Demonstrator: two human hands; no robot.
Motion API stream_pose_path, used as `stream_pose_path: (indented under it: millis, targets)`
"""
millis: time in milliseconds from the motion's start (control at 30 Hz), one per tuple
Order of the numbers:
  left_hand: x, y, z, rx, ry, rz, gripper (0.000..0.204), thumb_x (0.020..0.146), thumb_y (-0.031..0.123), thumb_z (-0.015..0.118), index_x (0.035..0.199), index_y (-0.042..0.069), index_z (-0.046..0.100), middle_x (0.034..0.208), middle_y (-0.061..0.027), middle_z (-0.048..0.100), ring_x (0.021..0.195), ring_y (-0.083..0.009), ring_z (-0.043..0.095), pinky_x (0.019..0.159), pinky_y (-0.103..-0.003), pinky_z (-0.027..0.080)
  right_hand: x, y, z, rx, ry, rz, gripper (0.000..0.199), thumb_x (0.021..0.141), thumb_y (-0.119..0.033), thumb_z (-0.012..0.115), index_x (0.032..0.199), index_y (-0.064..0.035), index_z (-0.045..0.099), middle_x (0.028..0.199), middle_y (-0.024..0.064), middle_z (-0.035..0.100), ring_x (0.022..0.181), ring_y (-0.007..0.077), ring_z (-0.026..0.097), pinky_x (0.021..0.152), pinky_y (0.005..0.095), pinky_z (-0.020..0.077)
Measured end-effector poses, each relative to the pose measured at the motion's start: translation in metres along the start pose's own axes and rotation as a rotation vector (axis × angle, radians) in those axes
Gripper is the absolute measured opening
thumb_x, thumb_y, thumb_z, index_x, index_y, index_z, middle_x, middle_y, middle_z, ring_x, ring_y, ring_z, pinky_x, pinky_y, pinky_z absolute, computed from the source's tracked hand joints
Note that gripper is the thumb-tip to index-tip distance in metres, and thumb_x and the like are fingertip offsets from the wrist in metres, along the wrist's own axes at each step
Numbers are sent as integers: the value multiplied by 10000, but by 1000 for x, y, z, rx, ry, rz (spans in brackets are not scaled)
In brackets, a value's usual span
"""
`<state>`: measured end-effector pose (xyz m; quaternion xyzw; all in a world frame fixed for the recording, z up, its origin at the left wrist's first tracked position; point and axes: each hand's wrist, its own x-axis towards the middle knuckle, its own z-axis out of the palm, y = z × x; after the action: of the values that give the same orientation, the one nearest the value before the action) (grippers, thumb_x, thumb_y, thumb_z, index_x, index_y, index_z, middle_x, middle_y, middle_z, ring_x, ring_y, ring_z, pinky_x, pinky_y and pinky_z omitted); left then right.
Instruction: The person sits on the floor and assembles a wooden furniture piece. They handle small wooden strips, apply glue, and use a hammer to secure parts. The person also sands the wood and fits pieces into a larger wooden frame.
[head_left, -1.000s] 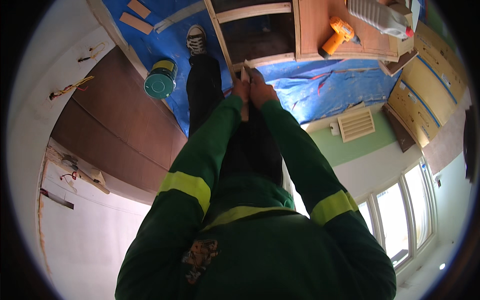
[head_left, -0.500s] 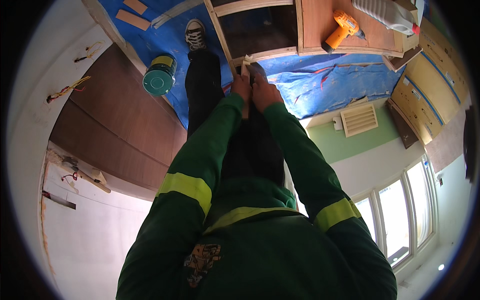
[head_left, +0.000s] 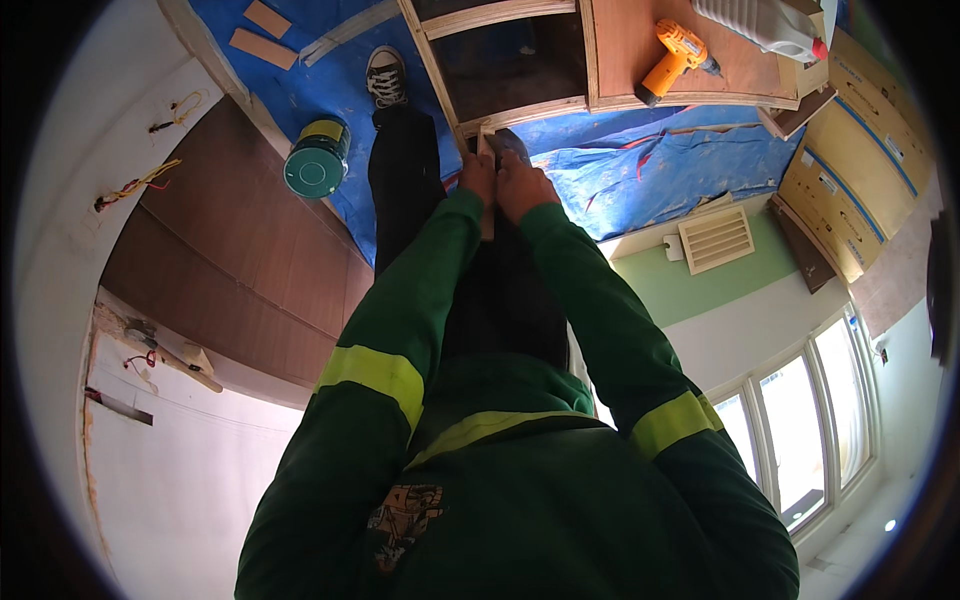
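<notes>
Fingers [head_left: 479, 164] of the left hand [head_left: 475, 183] close around a narrow strip of wood [head_left: 487, 222] at the upper centre of the frame, its near end showing below the knuckles. Right beside it, the right hand [head_left: 523, 187] presses in with its fingers curled against the strip; whether they grip anything more cannot be told, and a dark shape just beyond them is too obscured to name. The strip's far end lies near the corner of an open wooden frame [head_left: 520, 112] at the top of the picture. Green sleeves [head_left: 385, 310] with yellow bands reach up from the lower edge.

At upper right, an orange drill [head_left: 676, 62] lies on a brown board, near a pale grey bottle [head_left: 755, 25] with a red cap. Cardboard boxes [head_left: 825, 215] fill the right edge, above bright windows [head_left: 795, 440]. Blue sheeting [head_left: 660, 175] covers the floor. At upper left, a green lidded bucket [head_left: 318, 170] stands below two flat wood pieces [head_left: 263, 48], with a dark laced sneaker [head_left: 386, 78] to its right.
</notes>
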<state>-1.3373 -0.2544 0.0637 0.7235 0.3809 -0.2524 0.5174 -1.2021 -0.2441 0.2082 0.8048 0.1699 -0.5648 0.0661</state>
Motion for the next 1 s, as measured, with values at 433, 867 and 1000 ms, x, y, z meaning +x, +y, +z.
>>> stream_pose_path:
  millis: [433,867,1000]
  targets:
    - [5,-29,30,121,45,179,308,873,33,579,1155,-91,562,1057,-314,585,981,-447,627,834,-461,551,5,-7,3,23,38,2,399,992,-305,503,1345,-118,527,1084,317,703,1066,518,656,956,584,517]
    - [17,-38,36,-197,-1,10,379,922,167,589,1216,-71,598,1166,-261,614,1041,-457,629,907,-518,521,15,-8,-1,0,-6,17,427,1007,-349,480,1353,-113,563,1241,291,672,1168,486,637,1015,561,505]
    - [25,-26,21,617,-261,385,389,943,198,592,1234,-58,574,1158,-302,589,1034,-474,622,887,-522,515,10,-10,-7,9,-19,26,421,1010,-350,480,1348,-113,565,1205,286,688,1146,482,650,1003,555,512]
